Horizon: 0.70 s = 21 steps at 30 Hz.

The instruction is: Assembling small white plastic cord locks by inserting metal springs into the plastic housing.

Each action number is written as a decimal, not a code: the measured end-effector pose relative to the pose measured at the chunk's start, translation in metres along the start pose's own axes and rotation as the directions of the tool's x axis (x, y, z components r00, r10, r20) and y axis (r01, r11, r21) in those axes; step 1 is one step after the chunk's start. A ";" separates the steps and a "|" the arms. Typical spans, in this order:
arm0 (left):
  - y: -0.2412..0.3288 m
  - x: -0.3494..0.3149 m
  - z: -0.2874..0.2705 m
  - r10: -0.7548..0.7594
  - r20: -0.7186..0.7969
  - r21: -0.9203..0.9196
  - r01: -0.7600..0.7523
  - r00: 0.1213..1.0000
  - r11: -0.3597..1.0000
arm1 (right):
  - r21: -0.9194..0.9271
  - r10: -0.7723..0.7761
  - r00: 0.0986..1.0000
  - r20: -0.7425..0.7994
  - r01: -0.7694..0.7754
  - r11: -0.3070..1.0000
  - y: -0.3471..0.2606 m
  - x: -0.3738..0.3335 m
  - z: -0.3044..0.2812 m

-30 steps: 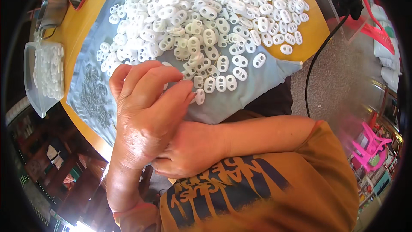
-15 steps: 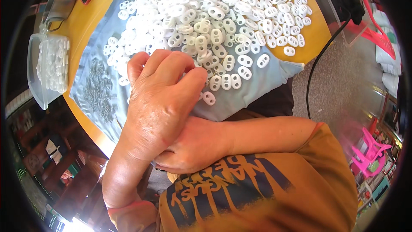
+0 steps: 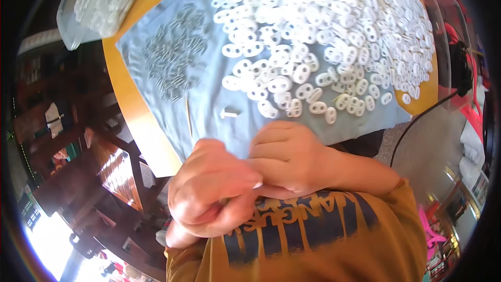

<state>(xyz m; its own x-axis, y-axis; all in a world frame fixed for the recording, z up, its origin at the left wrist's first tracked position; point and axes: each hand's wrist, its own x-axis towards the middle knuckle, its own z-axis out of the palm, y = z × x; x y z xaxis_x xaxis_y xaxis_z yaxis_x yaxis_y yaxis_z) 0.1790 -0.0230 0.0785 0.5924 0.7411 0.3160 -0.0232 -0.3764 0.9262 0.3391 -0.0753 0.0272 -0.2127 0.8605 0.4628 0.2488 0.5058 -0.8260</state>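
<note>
My left hand [image 3: 214,188] is closed, its fingers curled and pinched. A small white piece [image 3: 257,185] shows at its fingertips, mostly covered. Against it, my right hand [image 3: 289,156] is closed too, the fingers folded under; what they hold is hidden. Both hands meet in front of my body, at the near edge of a light blue cloth [image 3: 214,133]. Beyond them lies a big pile of white oval plastic pieces with two holes [image 3: 297,15]. Left of that is a heap of small metal springs [image 3: 177,49]. A small white T-shaped piece [image 3: 228,114] lies beside a thin stick [image 3: 189,117].
The cloth covers most of a yellow table [image 3: 122,94]. A clear plastic bin [image 3: 73,21] with white parts stands at the far left. On the right are a transparent box [image 3: 443,36], a black cable [image 3: 412,125] and red plastic things [image 3: 476,120].
My left hand has drawn back from the pile to meet my right hand near my body. The view has turned left, bringing the whole spring heap, stick and T-shaped piece into sight.
</note>
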 end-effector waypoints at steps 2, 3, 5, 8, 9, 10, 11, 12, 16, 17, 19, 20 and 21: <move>-0.004 -0.021 -0.010 0.015 -0.113 0.083 -0.005 0.994 0.997 | 0.027 0.023 0.998 0.053 -0.024 0.999 -0.006 0.006 -0.003; -0.007 -0.030 -0.015 0.026 -0.175 0.142 -0.001 0.984 0.990 | -0.063 0.045 0.999 -0.010 -0.045 0.997 -0.007 0.009 -0.002; -0.011 -0.044 -0.023 -0.080 -0.272 0.159 0.126 0.959 0.979 | -0.215 0.072 0.993 -0.099 -0.092 0.972 -0.008 0.017 0.000; -0.020 -0.050 -0.027 -0.121 -0.352 0.126 0.175 0.928 0.976 | -0.446 0.118 0.991 -0.066 -0.135 0.885 -0.006 0.035 -0.006; -0.024 -0.050 -0.027 -0.086 -0.349 0.160 0.150 0.933 0.976 | -0.455 0.118 0.991 -0.058 -0.132 0.881 -0.005 0.042 -0.006; -0.028 -0.050 -0.028 -0.052 -0.345 0.193 0.125 0.937 0.973 | -0.511 0.124 0.992 -0.037 -0.125 0.850 -0.006 0.049 -0.007; -0.030 -0.048 -0.030 -0.015 -0.307 0.235 0.091 0.952 0.968 | -0.566 0.130 0.991 -0.017 -0.116 0.816 -0.007 0.056 -0.006; -0.032 -0.048 -0.031 -0.013 -0.314 0.226 0.088 0.949 0.970 | -0.569 0.156 0.987 -0.033 -0.147 0.809 -0.008 0.065 -0.003; -0.043 -0.050 -0.030 0.066 -0.289 0.271 0.015 0.955 0.963 | -0.650 0.172 0.985 0.031 -0.111 0.752 -0.001 0.083 0.004; -0.042 -0.050 -0.031 0.062 -0.287 0.252 0.012 0.956 0.968 | -0.655 0.191 0.981 0.037 -0.120 0.746 -0.001 0.086 0.006; -0.043 -0.050 -0.033 0.061 -0.296 0.228 0.008 0.953 0.974 | -0.664 0.208 0.977 0.052 -0.121 0.738 0.002 0.090 0.009; -0.044 -0.049 -0.033 0.058 -0.300 0.199 0.003 0.952 0.980 | -0.670 0.198 0.978 0.058 -0.109 0.734 0.006 0.090 0.011; -0.045 -0.049 -0.033 0.054 -0.304 0.172 -0.001 0.951 0.985 | -0.675 0.189 0.980 0.063 -0.098 0.731 0.009 0.090 0.013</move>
<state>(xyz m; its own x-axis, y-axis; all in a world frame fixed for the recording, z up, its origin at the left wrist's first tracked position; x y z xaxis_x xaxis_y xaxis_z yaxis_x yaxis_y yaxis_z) 0.1242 -0.0239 0.0281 0.3176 0.8536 0.4130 0.1149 -0.4669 0.8768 0.3101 0.0058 0.0572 -0.2209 0.9352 0.2769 0.8405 0.3266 -0.4324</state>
